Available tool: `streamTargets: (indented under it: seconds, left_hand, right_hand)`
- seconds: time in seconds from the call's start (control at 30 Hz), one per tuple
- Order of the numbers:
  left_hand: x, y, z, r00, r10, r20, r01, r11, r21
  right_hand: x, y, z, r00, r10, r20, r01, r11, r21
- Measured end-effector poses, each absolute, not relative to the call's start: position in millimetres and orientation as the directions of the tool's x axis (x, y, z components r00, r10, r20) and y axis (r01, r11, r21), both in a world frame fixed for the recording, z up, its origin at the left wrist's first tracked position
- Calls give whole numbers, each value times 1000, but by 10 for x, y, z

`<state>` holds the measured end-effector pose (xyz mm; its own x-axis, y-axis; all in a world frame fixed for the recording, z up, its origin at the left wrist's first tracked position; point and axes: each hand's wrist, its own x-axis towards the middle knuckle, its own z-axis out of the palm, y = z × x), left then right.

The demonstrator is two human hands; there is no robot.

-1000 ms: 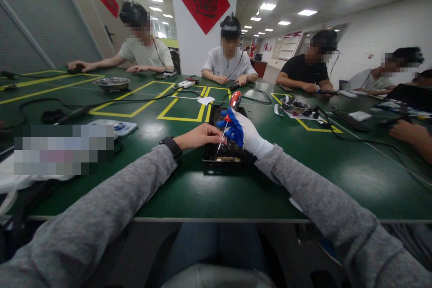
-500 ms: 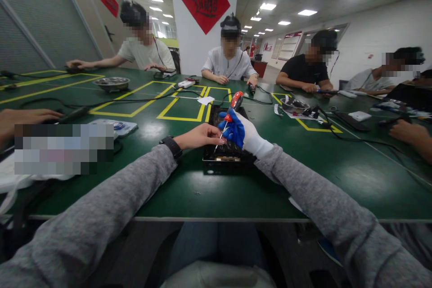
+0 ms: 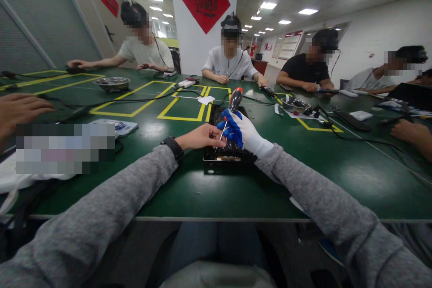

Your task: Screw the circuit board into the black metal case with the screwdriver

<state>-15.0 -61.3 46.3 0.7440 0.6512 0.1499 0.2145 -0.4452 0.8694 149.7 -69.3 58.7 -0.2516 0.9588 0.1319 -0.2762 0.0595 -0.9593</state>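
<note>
My right hand (image 3: 248,132), in a white glove with blue fingers and palm, is closed round a screwdriver (image 3: 237,97) with a red and black handle. The tool leans, handle up and away, its thin metal shaft pointing down to the left. My left hand (image 3: 201,136), bare with a black watch at the wrist, has its thumb and fingers pinched at the lower shaft. Beneath both hands lies a black rectangular device (image 3: 209,155) with a brass-coloured strip along its near edge. Exactly where the tip touches is hidden by my fingers.
A metal bowl (image 3: 113,83) stands at the far left, another bowl (image 3: 296,105) at the right. A paper scrap (image 3: 205,100) lies beyond the device. Cables and yellow tape lines cross the green table (image 3: 168,189). Several people work around it; a neighbour's hand (image 3: 23,110) is at left.
The screwdriver handle has rolled, showing more black, and my gloved fingers have shifted round it. The left neighbour's hand has lifted, and the person opposite has moved a dark tool to the right.
</note>
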Motion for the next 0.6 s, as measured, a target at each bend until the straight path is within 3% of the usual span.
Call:
streamTargets:
  seconds: [0.13, 0.33, 0.6]
  left_hand:
    - [-151, -605, 440, 747, 655, 110, 221, -402, 889]
    - [-165, -599, 434, 756, 647, 98, 224, -397, 890]
    - [-156, -617, 467, 772, 629, 90, 220, -399, 890]
  right_hand:
    - [1491, -723, 611, -231, 964, 130, -258, 68, -964]
    - [1524, -675, 636, -431, 902, 10, -371, -167, -913]
    - [1538, -663, 565, -378, 916, 138, -321, 10, -947]
